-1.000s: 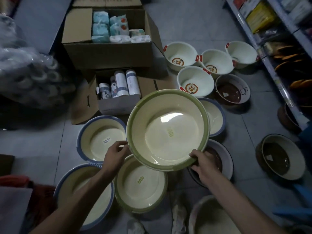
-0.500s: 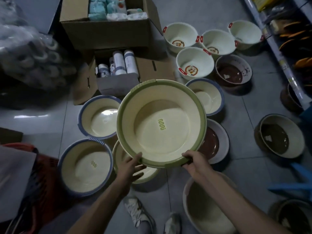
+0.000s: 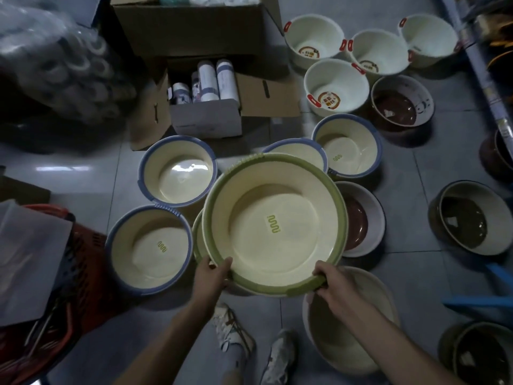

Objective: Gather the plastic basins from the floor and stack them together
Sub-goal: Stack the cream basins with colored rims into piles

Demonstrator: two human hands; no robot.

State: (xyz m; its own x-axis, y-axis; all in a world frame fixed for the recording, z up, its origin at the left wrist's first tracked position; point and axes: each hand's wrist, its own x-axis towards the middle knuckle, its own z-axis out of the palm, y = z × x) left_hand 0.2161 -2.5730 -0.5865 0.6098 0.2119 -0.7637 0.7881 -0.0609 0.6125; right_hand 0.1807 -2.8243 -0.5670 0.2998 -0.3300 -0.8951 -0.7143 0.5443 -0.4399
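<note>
A large cream basin with a green rim is held by both hands at its near edge. My left hand grips the rim at the lower left, my right hand at the lower right. It sits over a second green-rimmed basin, of which only a sliver of the left edge shows. Blue-rimmed cream basins lie around: one at the left, one behind it, one at the back right and one partly hidden behind the held basin.
White basins with red handles and brown-lined basins lie at the back right; more brown ones at the right. A plain cream basin is by my feet. Cardboard boxes stand behind, a red basket left, shelving right.
The green-rimmed basin has come down and toward me over the other green-rimmed basin. My left hand, which had been loose under the rim, now grips it.
</note>
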